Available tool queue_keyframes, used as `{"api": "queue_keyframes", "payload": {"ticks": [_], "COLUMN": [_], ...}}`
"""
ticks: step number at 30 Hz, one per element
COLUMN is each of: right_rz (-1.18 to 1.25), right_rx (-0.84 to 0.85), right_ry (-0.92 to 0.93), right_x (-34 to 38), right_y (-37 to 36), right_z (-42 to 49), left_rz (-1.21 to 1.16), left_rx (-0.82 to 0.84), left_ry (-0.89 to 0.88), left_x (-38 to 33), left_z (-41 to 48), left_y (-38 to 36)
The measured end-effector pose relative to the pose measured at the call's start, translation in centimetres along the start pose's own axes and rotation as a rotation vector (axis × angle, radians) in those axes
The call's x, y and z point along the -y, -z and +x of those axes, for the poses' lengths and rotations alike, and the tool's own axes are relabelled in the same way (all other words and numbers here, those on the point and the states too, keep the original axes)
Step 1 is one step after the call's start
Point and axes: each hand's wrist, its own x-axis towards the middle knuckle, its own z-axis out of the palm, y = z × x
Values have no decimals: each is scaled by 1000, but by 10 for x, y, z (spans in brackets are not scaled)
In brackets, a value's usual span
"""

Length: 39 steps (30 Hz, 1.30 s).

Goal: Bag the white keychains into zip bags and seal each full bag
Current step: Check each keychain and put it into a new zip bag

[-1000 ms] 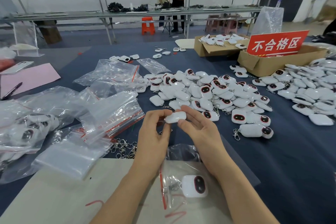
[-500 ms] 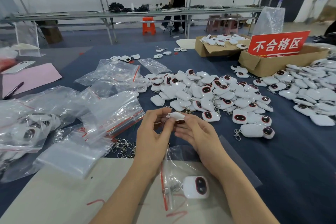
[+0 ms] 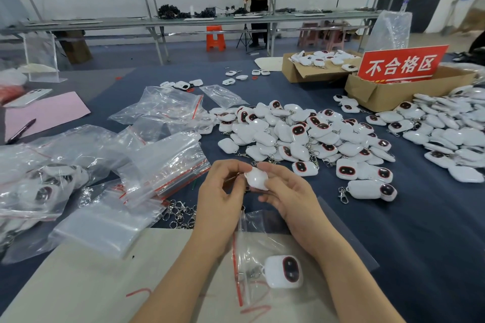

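White plastic in grip: pinched rounded white plastic keychain (image 3: 256,178) between curled fingertips of left hand (image 3: 221,199) and right hand (image 3: 288,194), both clamped on it, over far end of near clear red-striped zip bag (image 3: 252,233). Likely needed one hand freed to spread bag mouth; best slid ring-end first, chain kept off seal.

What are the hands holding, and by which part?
One white keychain: left hand pinches its left end, right hand its right side.
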Motion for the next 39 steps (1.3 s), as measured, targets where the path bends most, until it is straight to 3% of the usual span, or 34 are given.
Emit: {"api": "queue_keyframes", "payload": {"ticks": [11, 15, 20, 22, 25, 29, 33, 39], "right_rz": [38, 119, 164, 43, -342, -794, -929, -781], "right_rx": [8, -28, -83, -73, 31, 164, 196, 167], "right_ry": [17, 21, 39, 58, 158, 202, 157, 129], "right_x": [0, 3, 8, 11, 13, 8, 0, -2], "right_y": [1, 0, -4, -6, -5, -6, -11, -8], "right_z": [-1, 0, 1, -2, -12, -25, -27, -27], "left_rz": [-18, 67, 200, 164, 24, -18, 17, -16], "left_rx": [44, 90, 32, -19, -122, -13, 85, 265], "left_ry": [56, -42, -112, -15, 204, 466, 534, 645], "left_x": [2, 1, -1, -7, -20, -30, -37, -48], "left_z": [0, 0, -1, -2, -9, -46, -65, -65], "left_y": [0, -1, 3, 10, 38, 79, 85, 61]}}
